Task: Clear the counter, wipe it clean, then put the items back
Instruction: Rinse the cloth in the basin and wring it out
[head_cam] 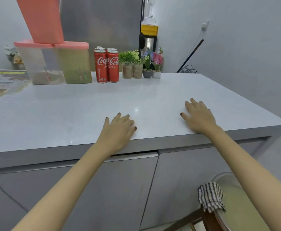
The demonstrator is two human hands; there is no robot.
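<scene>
**Pale grey stone-look counter (153,94): hands at the front edge, items along the back**

Nearest us, low on the right and under the right forearm, a black-and-white checked cloth (210,196) is draped on a round stool with a pale green seat (236,204). We judge this to be the wiping cloth, and the right arm is the one beside it.

Above the grey cabinet doors (119,189), both hands lie palm down on the counter just inside its front edge. The left hand (118,129) and right hand (199,115) are well apart, fingers spread, holding nothing.

Beyond the fingertips the surface runs bare across its middle, so there is open room to reach straight forward.

The things to clear stand in a row along the far edge, and the row's long axis runs left to right, parallel to the front edge. A flat printed box (4,80) lies far left. Next come two clear plastic canisters with pink lids (61,64), with a third pink container (41,19) tilted on top. Then four red cola cans (107,66) stand packed together, followed by small potted artificial plants (139,65).

The cans lie ahead of the left hand and the canisters further left of it. The pots sit ahead of the gap between the hands, and the right hand looks a little closer to them.

The counter ends at a corner on the right, and a grey fridge (103,22) rises behind the row. We think the tilted container calls for care first.
</scene>
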